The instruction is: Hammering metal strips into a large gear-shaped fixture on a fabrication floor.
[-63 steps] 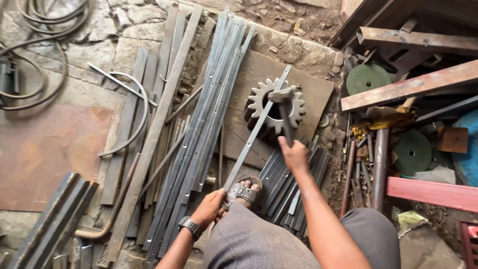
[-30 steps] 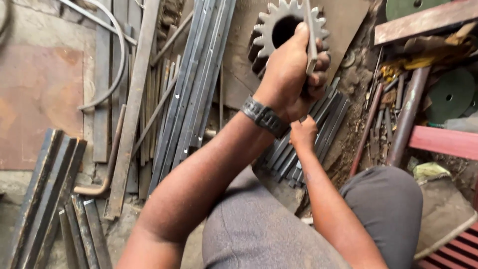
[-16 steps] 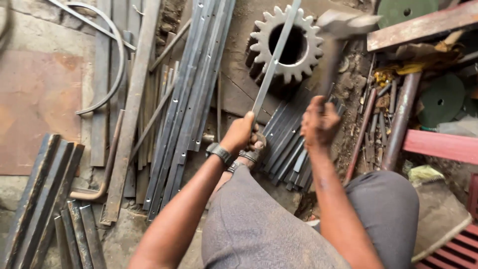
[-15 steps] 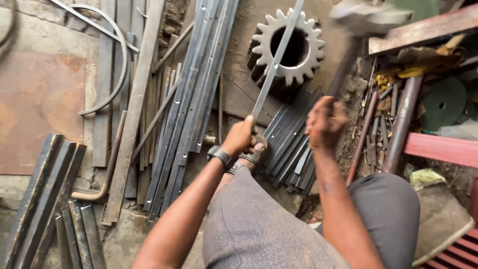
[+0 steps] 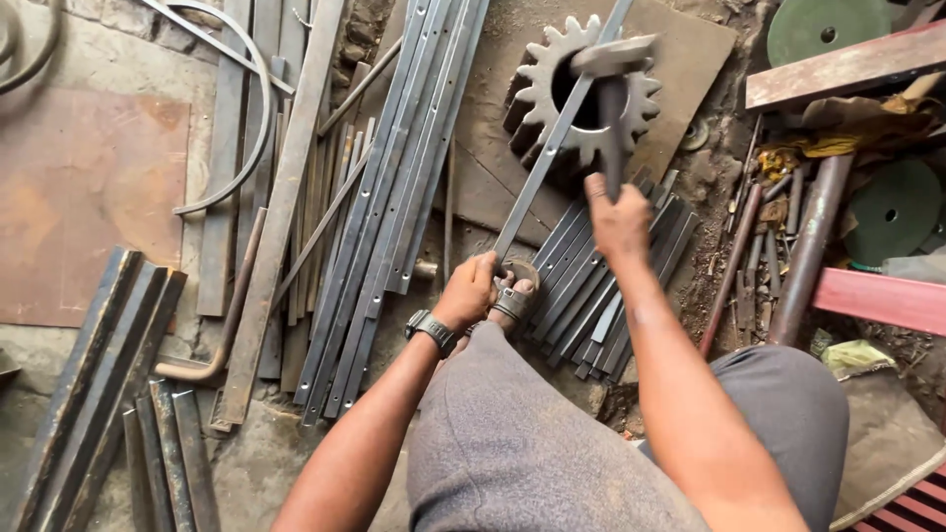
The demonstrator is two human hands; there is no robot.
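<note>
A long flat steel strip (image 5: 552, 148) runs diagonally from the person's left hand (image 5: 471, 293) up across the large toothed gear wheel (image 5: 581, 94), lying over the gear's centre hole. The left hand is closed around the lower end of the strip, beside a small metal ring (image 5: 512, 281) on the ground at the person's foot. The right hand (image 5: 618, 219) is clenched around the handle of a hammer (image 5: 613, 89), whose head sits on or just above the strip where it crosses the gear; whether it touches cannot be told. The gear wheel lies on a brown flat plate (image 5: 690, 69) near the top of the floor area. Between the hands and the gear, a stack of short dark flat bars (image 5: 601, 296) fans out on the ground. To the left, a bundle of long grey flat strips (image 5: 394, 177) reaches toward the top edge, with a curved rod (image 5: 251, 128) and a rusty sheet (image 5: 79, 197) farther left. On the right lie a thick rusty pipe (image 5: 813, 236), green discs (image 5: 892, 212) and a red beam (image 5: 877, 300). The left wrist bears a wristwatch (image 5: 431, 330).
</note>
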